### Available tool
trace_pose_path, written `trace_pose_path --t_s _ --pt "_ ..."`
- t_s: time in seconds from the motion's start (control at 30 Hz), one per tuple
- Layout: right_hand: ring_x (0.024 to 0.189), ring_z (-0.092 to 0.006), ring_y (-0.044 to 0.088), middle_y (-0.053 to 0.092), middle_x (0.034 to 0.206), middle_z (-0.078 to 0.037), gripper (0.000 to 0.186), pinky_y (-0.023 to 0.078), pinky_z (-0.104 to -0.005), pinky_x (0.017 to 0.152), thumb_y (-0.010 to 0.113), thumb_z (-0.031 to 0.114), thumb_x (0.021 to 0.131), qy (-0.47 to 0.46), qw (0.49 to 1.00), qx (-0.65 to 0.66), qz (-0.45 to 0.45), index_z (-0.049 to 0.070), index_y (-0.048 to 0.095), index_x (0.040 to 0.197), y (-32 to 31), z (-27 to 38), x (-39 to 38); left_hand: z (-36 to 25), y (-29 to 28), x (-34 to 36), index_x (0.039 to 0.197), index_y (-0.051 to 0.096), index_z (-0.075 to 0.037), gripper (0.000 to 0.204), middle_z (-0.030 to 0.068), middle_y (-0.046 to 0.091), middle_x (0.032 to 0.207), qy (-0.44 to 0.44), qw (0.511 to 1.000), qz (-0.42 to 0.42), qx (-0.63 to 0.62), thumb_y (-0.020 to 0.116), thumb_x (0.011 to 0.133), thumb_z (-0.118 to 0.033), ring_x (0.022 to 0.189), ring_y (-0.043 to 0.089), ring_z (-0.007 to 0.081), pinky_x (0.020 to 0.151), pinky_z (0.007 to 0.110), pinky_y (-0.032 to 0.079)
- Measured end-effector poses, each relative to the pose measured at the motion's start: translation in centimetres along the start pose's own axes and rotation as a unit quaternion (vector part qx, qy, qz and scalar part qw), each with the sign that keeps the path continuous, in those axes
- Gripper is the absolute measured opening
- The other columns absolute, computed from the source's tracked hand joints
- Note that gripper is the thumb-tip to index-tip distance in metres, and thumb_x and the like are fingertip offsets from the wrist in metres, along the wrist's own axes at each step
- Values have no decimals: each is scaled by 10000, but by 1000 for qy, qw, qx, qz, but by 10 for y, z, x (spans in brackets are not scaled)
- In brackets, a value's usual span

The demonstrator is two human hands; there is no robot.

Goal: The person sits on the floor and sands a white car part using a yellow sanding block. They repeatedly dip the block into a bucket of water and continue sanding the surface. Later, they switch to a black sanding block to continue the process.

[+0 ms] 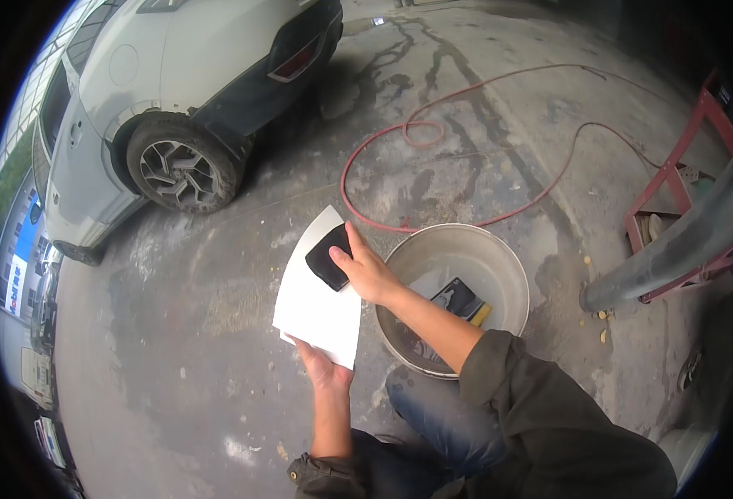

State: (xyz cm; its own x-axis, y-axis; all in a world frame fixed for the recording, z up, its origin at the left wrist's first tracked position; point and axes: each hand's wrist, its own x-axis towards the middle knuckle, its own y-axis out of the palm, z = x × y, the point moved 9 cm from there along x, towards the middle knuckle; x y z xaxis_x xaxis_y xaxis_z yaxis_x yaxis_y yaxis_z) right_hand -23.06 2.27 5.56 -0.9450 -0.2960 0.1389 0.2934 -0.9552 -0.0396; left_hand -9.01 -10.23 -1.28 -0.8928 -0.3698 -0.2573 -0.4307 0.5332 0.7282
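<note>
My left hand (326, 366) grips the lower end of a smooth white panel (312, 320) with a curved outline, tilted up in front of me. Its fingers are partly hidden beneath the panel. On the panel's upper part, my right hand (366, 273) presses a flat black pad (325, 259), thumb on top and fingers along its far edge. Below my right forearm stands a round basin (512, 270) with some water in it. Inside lies a black block with a yellow, sponge-like side (459, 299), partly covered by the forearm.
A light-coloured car (175, 75) stands at the far left, its wheel (185, 165) toward me. A red hose (348, 179) loops across the stained concrete floor (192, 333) behind the basin. To the right are a grey pole (666, 249) and a red metal frame (678, 179).
</note>
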Motion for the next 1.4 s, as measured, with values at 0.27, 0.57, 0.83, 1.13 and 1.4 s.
trace_pose_path --t_s 0.27,0.57,0.83,1.13,1.4 --pt "1457 -514 348 225 1603 -393 806 334 -483 1173 410 362 1099 -25 996 38 -70 -58 -60 1602 58 29 -108 -20 -23 12 1517 411 -77 842 106 544 1466 90 996 -26 11 503 964 -705 1301 564 291 1102 450 495" --pt "1497 -439 295 228 1616 -341 800 248 -473 1218 482 264 1070 -57 994 45 -79 -87 -7 1596 29 51 -117 -11 9 5 1505 441 -85 947 127 564 1457 58 995 77 2 572 868 -774 1288 588 305 1081 452 528" --pt "1547 -422 213 182 1651 -333 856 214 -430 1252 475 435 1061 -33 998 26 -47 -93 69 1599 -35 52 -37 -3 -26 -2 1423 541 -36 518 137 665 1307 -48 994 50 84 637 999 -318 1137 689 278 946 447 597" --pt "1581 -365 133 86 1705 -245 881 153 -426 1269 438 608 1025 76 979 -186 23 -13 231 1615 -80 13 25 12 -23 -13 1418 527 -28 553 124 665 1291 -97 982 56 153 655 996 -362 1092 697 272 899 422 613" --pt "1575 -431 81 82 1682 -303 817 108 -515 1267 419 516 1065 -91 974 -205 10 -38 176 1613 -45 41 -49 7 10 -11 1350 556 -29 754 54 652 1260 35 981 89 171 872 820 -461 1171 620 175 1020 358 490"
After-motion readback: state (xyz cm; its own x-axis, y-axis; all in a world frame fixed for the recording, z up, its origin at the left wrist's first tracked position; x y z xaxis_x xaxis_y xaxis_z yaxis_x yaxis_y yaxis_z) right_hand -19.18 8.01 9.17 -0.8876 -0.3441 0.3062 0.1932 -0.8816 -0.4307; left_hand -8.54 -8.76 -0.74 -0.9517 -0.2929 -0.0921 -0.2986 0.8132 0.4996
